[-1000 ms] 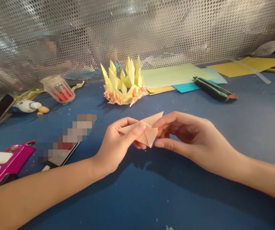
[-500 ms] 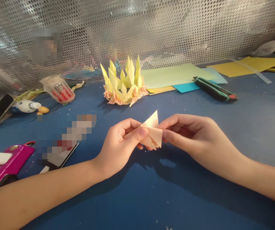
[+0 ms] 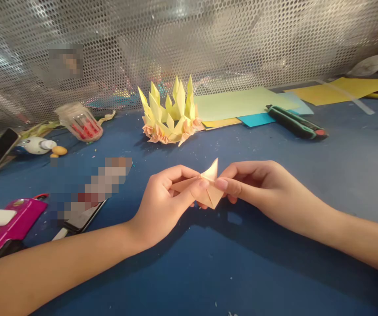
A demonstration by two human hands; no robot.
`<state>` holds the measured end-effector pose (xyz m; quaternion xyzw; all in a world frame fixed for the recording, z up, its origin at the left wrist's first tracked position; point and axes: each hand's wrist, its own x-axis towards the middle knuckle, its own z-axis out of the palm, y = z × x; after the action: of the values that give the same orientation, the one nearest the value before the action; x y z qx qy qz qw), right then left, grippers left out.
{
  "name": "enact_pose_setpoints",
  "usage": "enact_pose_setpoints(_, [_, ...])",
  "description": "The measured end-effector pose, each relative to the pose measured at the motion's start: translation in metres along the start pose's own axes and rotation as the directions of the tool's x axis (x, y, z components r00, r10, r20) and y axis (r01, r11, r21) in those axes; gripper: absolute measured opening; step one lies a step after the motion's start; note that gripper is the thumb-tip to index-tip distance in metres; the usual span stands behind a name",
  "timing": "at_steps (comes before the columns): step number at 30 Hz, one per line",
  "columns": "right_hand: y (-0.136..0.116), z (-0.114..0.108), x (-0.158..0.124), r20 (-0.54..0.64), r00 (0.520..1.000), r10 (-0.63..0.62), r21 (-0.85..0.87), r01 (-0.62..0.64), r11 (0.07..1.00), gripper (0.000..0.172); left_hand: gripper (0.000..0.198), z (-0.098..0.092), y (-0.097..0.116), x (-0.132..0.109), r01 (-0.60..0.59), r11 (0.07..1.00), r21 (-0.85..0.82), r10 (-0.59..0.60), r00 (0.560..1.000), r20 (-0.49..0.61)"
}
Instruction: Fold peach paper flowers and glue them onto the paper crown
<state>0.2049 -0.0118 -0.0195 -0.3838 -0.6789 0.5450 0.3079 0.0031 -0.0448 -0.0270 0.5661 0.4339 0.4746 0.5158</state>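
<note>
A small piece of folded peach paper is pinched between my two hands above the blue table. My left hand grips its left side, with the thumb across the front. On the right side, my right hand presses it between thumb and fingers. One pointed, curved flap rises above the thumbs, and a lower corner points down. Some of the paper is hidden behind my fingers. Beyond my hands stands a folded-paper crown with yellow spikes and peach pieces around its base.
Coloured paper sheets and a dark green utility knife lie at the back right. A jar, a white bottle, phones and a magenta object are on the left. A perforated metal screen closes off the back.
My right hand has moved left and closed its thumb over the paper's right side. The paper's lower flaps have drawn together, and its upper flap now curves.
</note>
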Motion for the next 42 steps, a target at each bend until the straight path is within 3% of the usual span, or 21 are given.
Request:
enact_pose_setpoints(10, [-0.0005,0.0022,-0.0015,-0.090,0.990,-0.106,-0.200,0.086,0.976,0.037,0.016,0.0018,0.0003,0.0006,0.015,1.000,0.027,-0.013,0.999,-0.051])
enact_pose_setpoints(18, [-0.0030,0.0031,-0.0036,-0.074,0.962,-0.262,-0.460,0.200,0.865,0.036,0.013,0.0040,0.0004,-0.0048,-0.046,0.990,0.133,0.056,0.996,-0.073])
enact_pose_setpoints(25, [-0.0016,0.0008,-0.0037,-0.059,0.957,-0.284,-0.405,0.237,0.883,0.035,0.013,0.0037,0.0002,-0.0053,-0.035,0.996,0.077,0.041,0.996,-0.081])
enact_pose_setpoints(30, [0.0012,-0.0016,-0.0024,-0.048,0.965,-0.259,-0.261,0.238,0.936,0.028,0.016,0.0020,0.0006,-0.0057,-0.018,0.996,0.083,0.026,0.995,-0.095])
enact_pose_setpoints(33, [-0.0010,-0.0011,-0.0022,-0.066,0.956,-0.286,-0.285,0.256,0.923,0.027,0.016,0.0028,-0.0006,-0.0053,-0.026,0.998,0.061,0.032,0.995,-0.098])
enact_pose_setpoints(37, [-0.0037,-0.0005,-0.0036,-0.099,0.930,-0.354,-0.433,0.280,0.857,0.026,0.009,0.0041,-0.0010,-0.0040,-0.033,0.999,0.012,0.034,0.996,-0.082])
enact_pose_setpoints(42, [-0.0017,-0.0040,-0.0044,-0.068,0.837,-0.544,-0.569,0.415,0.710,0.018,0.015,0.0002,-0.0012,-0.0026,-0.076,0.994,-0.076,0.075,0.997,-0.020])
